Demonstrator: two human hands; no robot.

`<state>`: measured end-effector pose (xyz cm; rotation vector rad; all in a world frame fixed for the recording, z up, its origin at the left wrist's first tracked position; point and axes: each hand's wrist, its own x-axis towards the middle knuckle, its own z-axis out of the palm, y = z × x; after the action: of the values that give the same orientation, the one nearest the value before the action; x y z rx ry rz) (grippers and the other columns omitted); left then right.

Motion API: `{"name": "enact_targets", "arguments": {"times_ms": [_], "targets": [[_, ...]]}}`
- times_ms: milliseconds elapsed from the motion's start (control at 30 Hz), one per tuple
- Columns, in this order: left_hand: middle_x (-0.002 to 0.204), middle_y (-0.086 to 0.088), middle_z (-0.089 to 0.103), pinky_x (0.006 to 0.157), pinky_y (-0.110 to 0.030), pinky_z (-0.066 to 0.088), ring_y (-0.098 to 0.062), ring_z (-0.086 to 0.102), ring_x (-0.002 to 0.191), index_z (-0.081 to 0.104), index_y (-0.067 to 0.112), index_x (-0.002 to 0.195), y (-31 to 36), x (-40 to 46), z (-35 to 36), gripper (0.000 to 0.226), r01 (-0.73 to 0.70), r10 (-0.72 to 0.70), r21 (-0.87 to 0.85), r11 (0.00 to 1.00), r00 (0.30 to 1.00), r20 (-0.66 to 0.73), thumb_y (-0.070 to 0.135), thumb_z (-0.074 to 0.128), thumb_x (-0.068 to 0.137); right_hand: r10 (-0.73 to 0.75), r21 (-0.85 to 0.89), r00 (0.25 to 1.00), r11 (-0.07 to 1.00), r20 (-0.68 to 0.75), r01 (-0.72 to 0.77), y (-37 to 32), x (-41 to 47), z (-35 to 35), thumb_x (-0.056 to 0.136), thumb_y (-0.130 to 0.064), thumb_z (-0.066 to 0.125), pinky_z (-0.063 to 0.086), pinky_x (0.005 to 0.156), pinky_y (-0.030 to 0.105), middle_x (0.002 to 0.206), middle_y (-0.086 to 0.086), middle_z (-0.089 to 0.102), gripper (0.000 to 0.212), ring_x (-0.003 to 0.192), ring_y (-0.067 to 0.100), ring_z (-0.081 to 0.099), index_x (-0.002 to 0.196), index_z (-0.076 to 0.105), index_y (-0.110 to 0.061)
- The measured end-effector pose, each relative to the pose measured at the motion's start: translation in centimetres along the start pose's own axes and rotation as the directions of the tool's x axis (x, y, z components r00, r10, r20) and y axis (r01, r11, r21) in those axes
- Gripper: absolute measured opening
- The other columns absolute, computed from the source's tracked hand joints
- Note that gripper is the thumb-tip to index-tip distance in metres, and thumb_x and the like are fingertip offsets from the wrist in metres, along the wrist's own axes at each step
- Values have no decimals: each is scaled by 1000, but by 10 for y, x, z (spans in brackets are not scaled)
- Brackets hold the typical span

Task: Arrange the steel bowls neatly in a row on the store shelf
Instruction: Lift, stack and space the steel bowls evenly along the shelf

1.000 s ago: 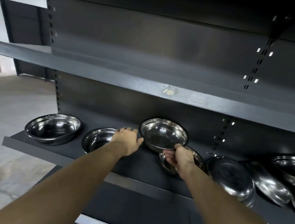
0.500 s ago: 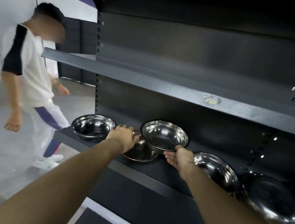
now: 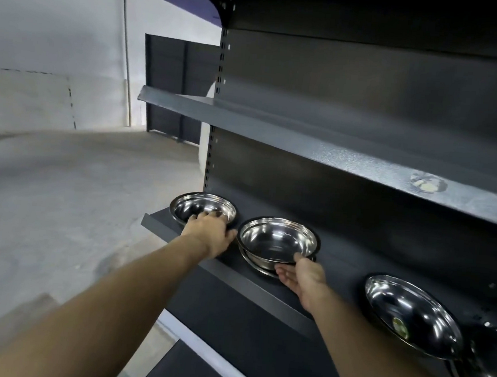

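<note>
1. The held bowl sits near the left end of the lower shelf. It rests tilted on a second bowl, of which only the rim edge shows below it. Its mouth faces up and toward the camera.
2. The right hand lies at the near rim of the held bowl. The thumb is over the rim and the fingers are spread beneath, so the bowl extends up and away from the palm. Whether the grip is firm cannot be told.
3. The left hand lies just left of the held bowl, at the near rim of the end bowl. Its fingertips curl onto that rim; the grip appears light, not clamped.
4. Judgement: the right hand is the nearer one for the coming move. The move depends on the held bowl overlapping the bowl beneath, so it must be lifted clear, not slid, to reach an empty spot.
5. Appearance: the bowls are round, shallow, polished steel with rolled rims and bright reflections. A round bowl has no long axis.
6. To the right, well apart, the leaning bowl rests tilted and carries a small round sticker. More steel pieces crowd the frame edge beyond it.
7. The upper shelf holds no bowls in view.
</note>
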<state>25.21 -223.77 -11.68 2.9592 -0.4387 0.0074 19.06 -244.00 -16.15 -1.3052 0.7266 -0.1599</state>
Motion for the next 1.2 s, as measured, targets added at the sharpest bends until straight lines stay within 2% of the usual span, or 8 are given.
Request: {"name": "enact_targets", "arguments": {"times_ms": [167, 333, 500, 667, 833, 1033, 1100, 1200], "targets": [[153, -12, 40, 118, -46, 26, -32, 34, 141, 40, 18, 148, 1, -3, 4, 57, -17, 17, -7, 1000, 1000, -8, 49, 35, 101, -17, -5, 998, 1000, -57, 17, 6, 2, -1, 106, -18, 45, 53, 49, 26, 72, 17, 70, 29, 61, 21, 68, 84, 55, -2], [147, -13, 45, 116, -46, 28, -33, 37, 139, 44, 15, 144, 10, 1, 9, 57, -52, 52, -21, 998, 999, -4, 50, 35, 100, -52, -134, 991, 990, -120, 36, 9, 0, -10, 103, -15, 52, 48, 50, 26, 70, 14, 67, 31, 55, 19, 59, 79, 62, 2], [138, -13, 53, 113, -46, 32, -32, 44, 132, 52, 14, 133, 47, 10, 16, 52, -136, 136, -26, 990, 991, -7, 49, 33, 100, -37, -122, 989, 992, -145, 19, 6, -5, -36, 102, -17, 53, 47, 48, 25, 69, 13, 66, 32, 53, 17, 56, 78, 63, 1], [143, -11, 51, 113, -42, 32, -30, 43, 134, 50, 15, 139, 101, 16, 26, 55, -270, 270, -21, 963, 963, 5, 50, 34, 99, -47, -107, 974, 994, -223, 24, -3, -7, -85, 104, -19, 49, 47, 46, 24, 69, 9, 64, 33, 52, 16, 55, 78, 60, -2], [143, -11, 51, 112, -42, 34, -30, 44, 134, 52, 13, 135, 161, 16, 42, 53, -410, 411, -42, 911, 911, 32, 49, 34, 100, -70, -190, 946, 982, -317, 9, -5, -14, -150, 99, -24, 56, 46, 46, 21, 76, 5, 64, 20, 55, 15, 58, 84, 61, -12], [136, -13, 55, 107, -41, 37, -32, 49, 128, 54, 13, 130, 233, 6, 66, 52, -552, 554, -44, 833, 831, 47, 50, 35, 99, -113, -292, 862, 956, -495, -42, 3, -25, -230, 96, -28, 61, 49, 47, 24, 72, 6, 65, 25, 54, 17, 61, 76, 60, -14], [135, -11, 56, 105, -41, 39, -30, 50, 126, 55, 15, 131, 253, 3, 72, 51, -595, 598, -60, 801, 800, 49, 50, 35, 99, -117, -279, 824, 959, -554, -52, 4, -28, -254, 94, -27, 62, 57, 54, 30, 77, 9, 68, 21, 60, 23, 67, 81, 65, -11], [135, -10, 57, 105, -41, 41, -30, 51, 125, 55, 16, 131, 282, -3, 78, 49, -631, 636, -80, 771, 770, 55, 49, 37, 99, -179, -326, 733, 943, -657, -62, 4, -33, -289, 93, -28, 62, 57, 89, 39, 89, 15, 73, 24, 95, 35, 72, 91, 71, -6]]}}
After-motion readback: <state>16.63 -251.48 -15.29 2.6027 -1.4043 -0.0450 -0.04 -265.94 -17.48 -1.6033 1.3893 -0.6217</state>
